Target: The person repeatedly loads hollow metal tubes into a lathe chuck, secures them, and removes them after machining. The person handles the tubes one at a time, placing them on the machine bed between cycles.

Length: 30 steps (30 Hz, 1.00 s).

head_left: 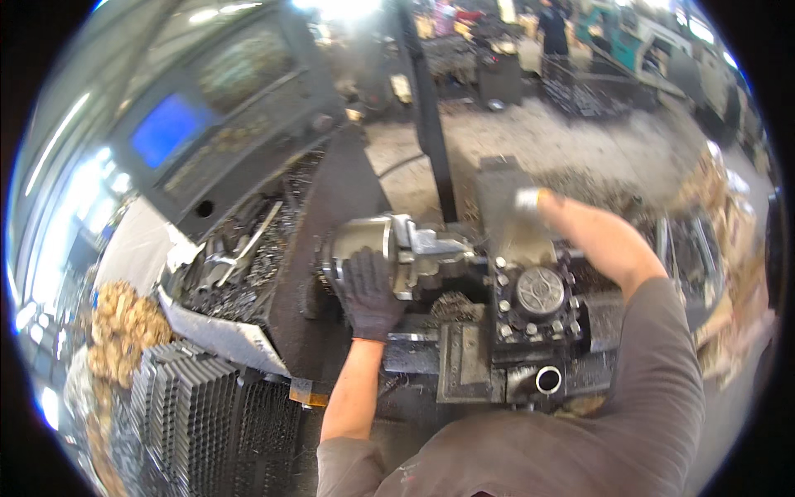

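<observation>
My left hand (369,294), in a dark work glove with an orange cuff, lies with its fingers stretched out on the round metal chuck (361,242) of a lathe. Bright metal jaws stand on the chuck's right face, next to a pale grey metal piece (437,243). My right hand (523,201) is smeared by motion above the far part of the tool post, and only its light cuff stands out. Whether it holds anything cannot be made out. Nearer to me sits the dark tool post (505,331) with a round ribbed cap (540,291) and several bolts.
A tray of metal chips (248,265) lies left of the chuck. Stacked dark metal parts (186,406) stand at the lower left, beside a heap of tan material (124,327). A dark upright post (431,132) rises behind the lathe. Another person (553,37) stands far back.
</observation>
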Available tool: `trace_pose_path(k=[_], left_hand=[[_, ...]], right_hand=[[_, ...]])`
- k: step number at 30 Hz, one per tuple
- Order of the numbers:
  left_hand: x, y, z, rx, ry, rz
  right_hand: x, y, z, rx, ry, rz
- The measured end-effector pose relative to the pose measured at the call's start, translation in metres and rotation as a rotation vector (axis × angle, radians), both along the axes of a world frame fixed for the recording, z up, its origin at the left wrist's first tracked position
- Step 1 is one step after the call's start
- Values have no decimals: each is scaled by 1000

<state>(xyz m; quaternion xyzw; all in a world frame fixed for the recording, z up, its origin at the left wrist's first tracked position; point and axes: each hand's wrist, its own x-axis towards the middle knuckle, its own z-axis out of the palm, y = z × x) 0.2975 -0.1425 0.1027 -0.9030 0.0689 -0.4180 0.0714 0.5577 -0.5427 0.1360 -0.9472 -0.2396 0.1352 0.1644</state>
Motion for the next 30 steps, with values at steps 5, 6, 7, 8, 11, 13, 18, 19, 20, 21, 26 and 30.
trace_pose_path(k=[5,6,7,8,11,13,18,19,20,21,26,30], left_hand=[[14,-1,42,68,279,36],[20,-2,59,71,410,61],[29,-4,76,63,581,109],[37,-5,92,153,572,118],[58,-13,119,-6,819,136],[52,-34,106,191,523,106],[44,-102,45,43,339,-410],[49,-112,37,19,321,-369],[54,-119,31,34,326,-343],[60,-123,28,54,327,-320],[68,-124,23,34,406,-273],[67,-123,22,-17,367,-312]], right_hand=[[39,-91,30,-348,-481,-694],[29,-81,26,-263,-463,-426],[20,-60,25,-212,-444,-214],[-1,-27,12,-19,-472,70],[-38,54,4,-13,-37,651],[-58,85,0,12,94,665],[-64,106,-5,207,383,599],[-64,103,-5,202,337,618],[-64,99,-3,187,435,564],[-65,94,-1,32,433,301],[-58,72,18,144,846,158],[-41,82,5,-259,718,275]])
